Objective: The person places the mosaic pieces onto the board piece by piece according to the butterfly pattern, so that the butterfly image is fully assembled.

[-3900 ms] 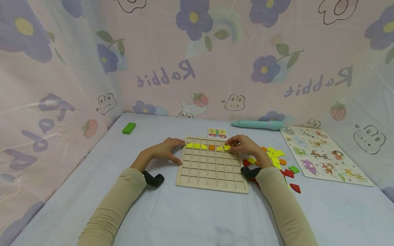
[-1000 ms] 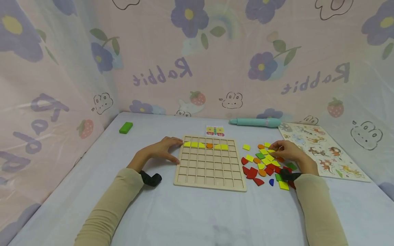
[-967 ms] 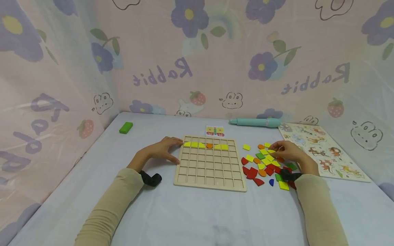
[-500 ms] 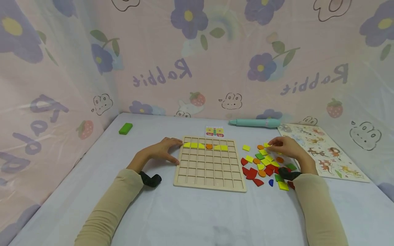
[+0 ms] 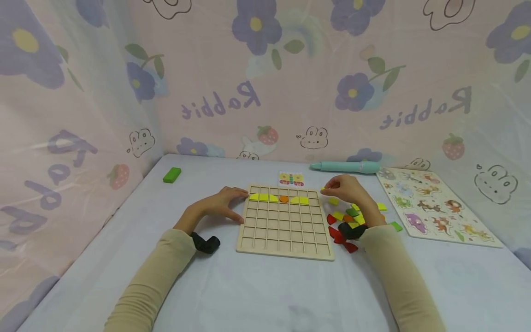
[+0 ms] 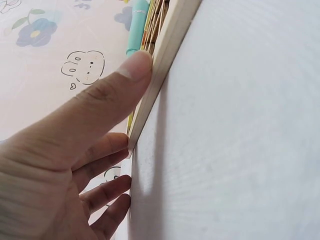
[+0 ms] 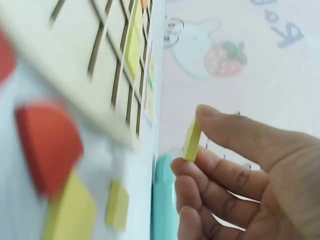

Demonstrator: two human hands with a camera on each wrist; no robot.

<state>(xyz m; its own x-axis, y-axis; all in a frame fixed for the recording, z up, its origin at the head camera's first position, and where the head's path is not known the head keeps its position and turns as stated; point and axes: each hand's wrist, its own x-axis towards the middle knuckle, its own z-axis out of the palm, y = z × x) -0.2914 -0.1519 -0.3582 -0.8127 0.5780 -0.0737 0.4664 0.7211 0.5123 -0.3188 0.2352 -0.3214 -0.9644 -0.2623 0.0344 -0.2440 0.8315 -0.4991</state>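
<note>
My left hand (image 5: pixel 221 205) rests on the left edge of a wooden grid board (image 5: pixel 286 230); its thumb and fingertips touch the side, as the left wrist view also shows. My right hand (image 5: pixel 346 190) is raised near the board's back right corner. In the right wrist view its thumb and fingers pinch a small yellow tile (image 7: pixel 191 141), whose full shape cannot be told. Across the board's second row from the back lie several yellow tiles (image 5: pixel 262 197) and an orange disc (image 5: pixel 284 199). The row's right end cell holds no tile.
Loose red (image 5: pixel 336 235), yellow, green and orange tiles lie right of the board, partly hidden by my right wrist. Behind the board is a butterfly pattern card (image 5: pixel 291 179). A teal pen (image 5: pixel 346 167), an animal puzzle board (image 5: pixel 439 207) and a green block (image 5: pixel 172 175) stand farther out.
My right hand has come from the loose tiles leftward to the board's back right corner, now with a yellow tile in its fingers. My left hand stays on the board's edge.
</note>
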